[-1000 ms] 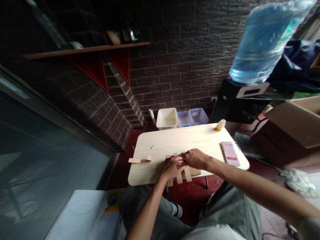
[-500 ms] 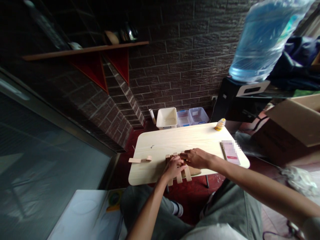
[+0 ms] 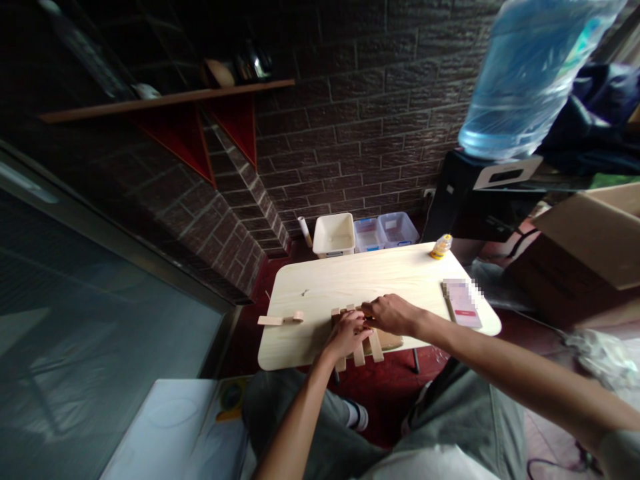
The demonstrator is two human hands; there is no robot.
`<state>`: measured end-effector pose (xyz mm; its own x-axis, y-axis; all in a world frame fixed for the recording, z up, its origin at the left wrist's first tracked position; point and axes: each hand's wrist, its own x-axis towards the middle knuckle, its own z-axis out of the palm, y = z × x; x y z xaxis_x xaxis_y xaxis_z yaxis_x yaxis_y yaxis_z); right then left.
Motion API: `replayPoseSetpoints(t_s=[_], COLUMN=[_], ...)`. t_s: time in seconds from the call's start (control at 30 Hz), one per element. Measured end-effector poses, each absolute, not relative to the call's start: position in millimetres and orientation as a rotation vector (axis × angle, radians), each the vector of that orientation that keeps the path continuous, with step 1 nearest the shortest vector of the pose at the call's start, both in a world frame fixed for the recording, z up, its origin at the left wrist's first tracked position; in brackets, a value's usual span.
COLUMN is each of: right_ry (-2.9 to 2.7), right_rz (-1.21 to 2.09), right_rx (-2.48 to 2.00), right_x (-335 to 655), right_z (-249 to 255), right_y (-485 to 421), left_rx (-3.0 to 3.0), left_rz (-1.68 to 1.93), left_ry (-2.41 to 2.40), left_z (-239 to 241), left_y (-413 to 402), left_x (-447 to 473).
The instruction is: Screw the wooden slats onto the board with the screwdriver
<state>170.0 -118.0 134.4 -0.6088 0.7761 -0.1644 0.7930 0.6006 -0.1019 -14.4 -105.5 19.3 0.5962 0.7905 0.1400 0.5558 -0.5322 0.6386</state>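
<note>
A small frame of crossed pale wooden slats [image 3: 359, 355] lies at the near edge of the light wooden table [image 3: 350, 280], its ends sticking out past the edge. My left hand [image 3: 347, 333] rests on its left part with fingers curled down on the slats. My right hand [image 3: 391, 314] is closed over the top right part of the frame, fingertips pinching a slat. A brownish board [image 3: 390, 341] lies under the frame by my right wrist.
Loose wooden pieces [image 3: 280, 319] lie at the table's left edge. A pink phone [image 3: 461, 304] and a small yellow bottle [image 3: 441, 247] sit on the right side. White and clear bins [image 3: 334, 235] stand on the floor behind. A water jug [image 3: 525, 73] and cardboard box [image 3: 595, 233] are at right.
Both hands stay on the slat frame with only slight shifts of the fingers; the view has drifted a little.
</note>
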Motion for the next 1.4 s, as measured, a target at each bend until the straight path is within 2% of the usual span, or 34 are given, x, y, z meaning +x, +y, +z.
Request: replayPoseSetpoints(t_s=[0.37, 0.6, 1.1, 1.4], right_ry=[2.726, 2.801, 2.678, 2.738], right_rz=[-0.273, -0.245, -0.199, -0.209], right_rx=[1.367, 1.218, 1.350, 1.245], right_x=[174, 178, 167, 169], right_z=[139, 136, 141, 146], right_y=[-124, -123, -123, -124], left_rx=[2.256, 2.276, 2.291, 2.304], left_rz=[0.668, 0.669, 0.648, 0.742], left_ry=[1.130, 1.063, 1.050, 1.061], left_z=[-1, 8, 1, -4], left_y=[-103, -105, -104, -105], left_x=[-17, -14, -17, -16])
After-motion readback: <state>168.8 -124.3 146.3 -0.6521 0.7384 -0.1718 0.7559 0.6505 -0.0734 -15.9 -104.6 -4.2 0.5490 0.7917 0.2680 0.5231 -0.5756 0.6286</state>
